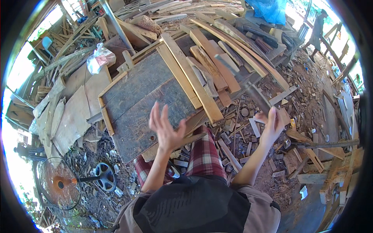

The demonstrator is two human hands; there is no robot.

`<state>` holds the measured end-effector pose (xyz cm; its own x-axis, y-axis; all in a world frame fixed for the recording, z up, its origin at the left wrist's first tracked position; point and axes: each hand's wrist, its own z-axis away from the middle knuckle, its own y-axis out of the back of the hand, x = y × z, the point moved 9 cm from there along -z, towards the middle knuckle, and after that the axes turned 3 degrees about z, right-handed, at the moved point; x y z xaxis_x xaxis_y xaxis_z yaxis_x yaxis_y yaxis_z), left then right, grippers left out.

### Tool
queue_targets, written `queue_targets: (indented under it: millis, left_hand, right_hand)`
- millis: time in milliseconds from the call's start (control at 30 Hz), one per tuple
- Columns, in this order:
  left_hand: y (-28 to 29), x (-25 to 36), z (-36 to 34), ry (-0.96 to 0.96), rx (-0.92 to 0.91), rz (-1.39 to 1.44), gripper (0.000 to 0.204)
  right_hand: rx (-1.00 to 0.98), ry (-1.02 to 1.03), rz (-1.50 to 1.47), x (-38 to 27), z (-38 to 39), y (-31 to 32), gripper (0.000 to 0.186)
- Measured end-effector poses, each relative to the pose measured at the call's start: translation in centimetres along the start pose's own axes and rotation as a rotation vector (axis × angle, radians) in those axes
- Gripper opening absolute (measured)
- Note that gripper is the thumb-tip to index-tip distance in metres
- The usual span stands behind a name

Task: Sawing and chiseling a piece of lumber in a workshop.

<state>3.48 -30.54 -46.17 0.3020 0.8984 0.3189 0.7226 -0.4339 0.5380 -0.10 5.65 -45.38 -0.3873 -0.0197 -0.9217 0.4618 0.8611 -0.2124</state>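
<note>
My left hand (167,130) is held up over the near edge of a dark worn worktable (136,97), fingers spread, holding nothing. Out to the right, the fingers of my right hand (273,121) are closed on one end of a dark flat strip (258,95). Motion blurs the strip, so I cannot tell its material. It points up and left, toward the stacked wood. Two long pale planks (190,75) lie aslant across the worktable. Shorter blocks lie beside them, among them a rough brown block (209,66). A blurred light grey flat piece (227,63) shows over this stack.
Wood offcuts (248,132) litter the ground to the right. A standing fan (60,183) with a round base is at the lower left. Scrap lumber is heaped at the back, near a clear plastic bag (101,58) and a blue sheet (270,11). Another person (318,33) is at the far right.
</note>
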Motion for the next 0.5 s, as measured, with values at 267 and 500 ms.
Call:
queue_targets:
  millis: [267,500]
  left_hand:
    - [0.2,8.8,-7.3,-0.341,-0.060,0.141,0.023]
    - [7.2,0.9,-4.6,0.070,0.128,0.175,0.029]
  right_hand:
    - [-0.598,-0.057,-0.160,-0.8,7.2,-10.2,0.038]
    - [-0.495,0.335,0.619,8.4,-3.6,-13.5,0.051]
